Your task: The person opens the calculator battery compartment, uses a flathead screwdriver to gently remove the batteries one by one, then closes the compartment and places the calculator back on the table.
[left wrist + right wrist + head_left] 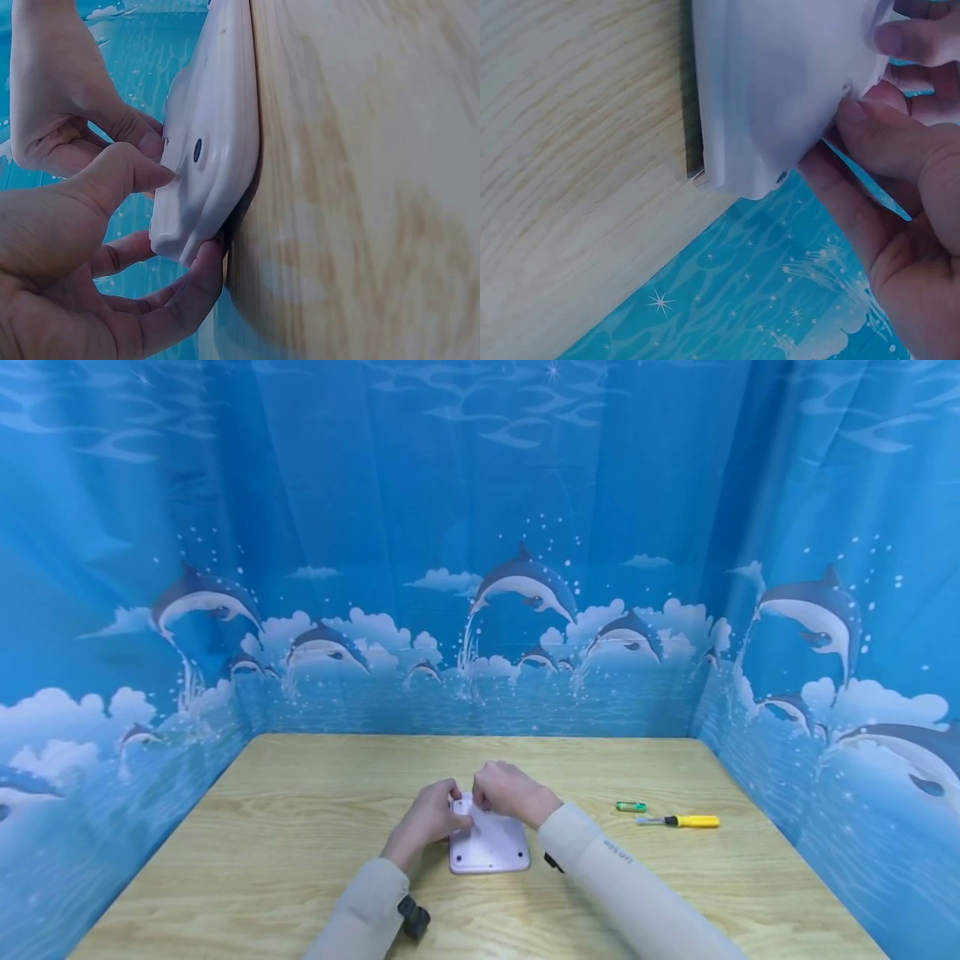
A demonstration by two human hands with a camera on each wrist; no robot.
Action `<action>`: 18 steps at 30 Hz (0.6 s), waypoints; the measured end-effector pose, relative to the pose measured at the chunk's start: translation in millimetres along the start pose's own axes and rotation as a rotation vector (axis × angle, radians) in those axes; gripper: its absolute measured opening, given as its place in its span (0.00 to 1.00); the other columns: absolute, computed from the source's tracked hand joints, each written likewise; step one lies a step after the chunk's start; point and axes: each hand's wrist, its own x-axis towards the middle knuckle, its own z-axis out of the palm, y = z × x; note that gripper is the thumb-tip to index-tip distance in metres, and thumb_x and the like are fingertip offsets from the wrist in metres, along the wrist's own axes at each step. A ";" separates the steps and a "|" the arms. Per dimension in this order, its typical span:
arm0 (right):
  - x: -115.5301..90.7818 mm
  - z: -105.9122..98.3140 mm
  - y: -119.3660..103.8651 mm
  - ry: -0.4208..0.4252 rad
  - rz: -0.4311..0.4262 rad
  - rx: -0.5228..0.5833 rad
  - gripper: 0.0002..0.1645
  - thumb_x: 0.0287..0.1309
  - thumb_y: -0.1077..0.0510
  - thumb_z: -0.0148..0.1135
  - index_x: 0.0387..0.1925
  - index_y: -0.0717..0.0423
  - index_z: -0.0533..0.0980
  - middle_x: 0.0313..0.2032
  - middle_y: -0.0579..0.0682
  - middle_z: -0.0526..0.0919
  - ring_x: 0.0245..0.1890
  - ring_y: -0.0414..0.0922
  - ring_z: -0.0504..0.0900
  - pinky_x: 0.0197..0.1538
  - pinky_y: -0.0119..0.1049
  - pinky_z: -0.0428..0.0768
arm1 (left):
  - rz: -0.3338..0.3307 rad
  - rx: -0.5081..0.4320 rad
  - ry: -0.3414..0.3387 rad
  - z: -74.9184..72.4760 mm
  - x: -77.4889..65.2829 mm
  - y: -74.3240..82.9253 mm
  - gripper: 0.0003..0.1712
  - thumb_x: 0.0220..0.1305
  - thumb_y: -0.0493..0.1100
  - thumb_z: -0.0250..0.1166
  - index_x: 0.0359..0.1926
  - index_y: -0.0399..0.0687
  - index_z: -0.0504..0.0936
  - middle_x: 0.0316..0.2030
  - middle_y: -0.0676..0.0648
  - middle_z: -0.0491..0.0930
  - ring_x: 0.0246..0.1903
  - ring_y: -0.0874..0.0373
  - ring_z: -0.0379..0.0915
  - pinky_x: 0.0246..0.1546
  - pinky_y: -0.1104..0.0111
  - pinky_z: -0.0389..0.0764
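Note:
A pale pinkish-white plastic device (495, 846) with rounded corners and small dark round spots near its corners lies flat-side up on the table. My left hand (429, 817) grips its far left corner, thumb on the upper face and fingers under the edge, as the left wrist view shows on the casing (214, 127). At the far edge, my right hand (513, 792) pinches the rim with thumb on top and a finger beneath. In the right wrist view the right thumb (862, 124) rests beside a small hole. The device's other face is hidden.
To the right on the wooden table (300, 835) lie a green battery (631, 807) and a screwdriver (696, 821) with a yellow handle, its tip pointing left. A blue dolphin-print curtain (420, 527) surrounds the table's back and sides.

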 end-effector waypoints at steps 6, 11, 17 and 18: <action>-4.3 -2.1 5.2 0.009 -0.018 0.036 0.11 0.50 0.69 0.64 0.30 0.51 0.85 0.31 0.45 0.88 0.29 0.36 0.82 0.37 0.24 0.80 | 0.002 0.005 -0.001 0.6 -0.9 0.8 0.20 0.47 0.42 0.73 0.38 0.44 0.74 0.30 0.47 0.74 0.26 0.57 0.70 0.23 0.69 0.72; -10.8 -6.6 5.6 0.024 0.046 0.096 0.11 0.52 0.65 0.66 0.40 0.55 0.84 0.40 0.50 0.87 0.42 0.45 0.85 0.46 0.33 0.82 | 0.002 0.012 0.001 0.0 -0.7 1.1 0.20 0.47 0.42 0.73 0.39 0.44 0.74 0.30 0.47 0.75 0.27 0.56 0.70 0.24 0.68 0.72; -19.4 -9.8 10.3 0.047 0.144 0.178 0.15 0.52 0.62 0.67 0.44 0.58 0.81 0.44 0.53 0.86 0.45 0.48 0.84 0.48 0.37 0.82 | -0.027 0.004 0.003 -2.0 -2.4 3.4 0.21 0.46 0.41 0.74 0.41 0.44 0.74 0.32 0.47 0.76 0.28 0.56 0.72 0.26 0.68 0.74; -20.9 -9.4 11.5 0.054 0.150 0.185 0.16 0.51 0.62 0.68 0.44 0.58 0.81 0.43 0.53 0.86 0.45 0.48 0.84 0.48 0.37 0.82 | -0.032 0.000 0.003 -2.5 -2.7 3.5 0.22 0.46 0.41 0.74 0.42 0.44 0.74 0.33 0.47 0.76 0.28 0.56 0.72 0.27 0.68 0.75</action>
